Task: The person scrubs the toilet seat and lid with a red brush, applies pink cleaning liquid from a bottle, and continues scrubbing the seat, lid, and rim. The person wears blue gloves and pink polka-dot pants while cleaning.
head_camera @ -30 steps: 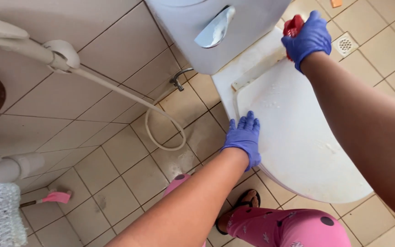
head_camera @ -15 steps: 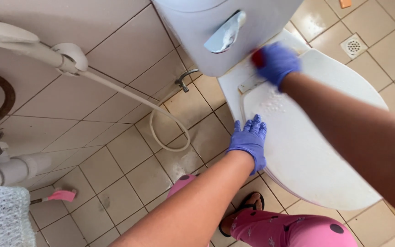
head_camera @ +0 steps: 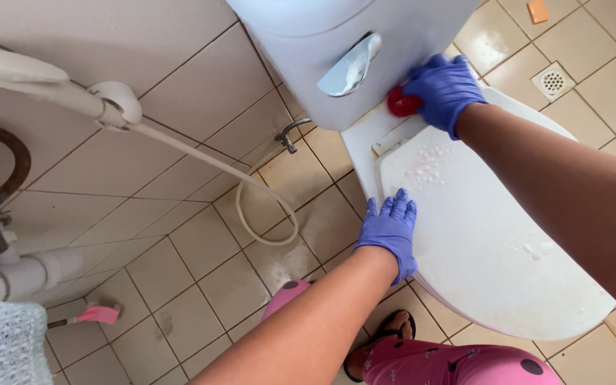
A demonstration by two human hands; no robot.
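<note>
Red scrubber [head_camera: 402, 104] half hidden under right hand [head_camera: 442, 89] | left hand [head_camera: 391, 229] flat on toilet lid [head_camera: 493, 242]

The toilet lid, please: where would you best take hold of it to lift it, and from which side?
Grip the toilet lid at its rounded front rim, farthest from the tank, probably from the front. The hinge end lies under the right hand and red scrubber; the left hand rests on its side edge.

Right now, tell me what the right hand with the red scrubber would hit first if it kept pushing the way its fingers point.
The right hand points toward the toilet tank; the red scrubber would likely meet the tank's lower front first, though how close it already is stays unclear.
</note>
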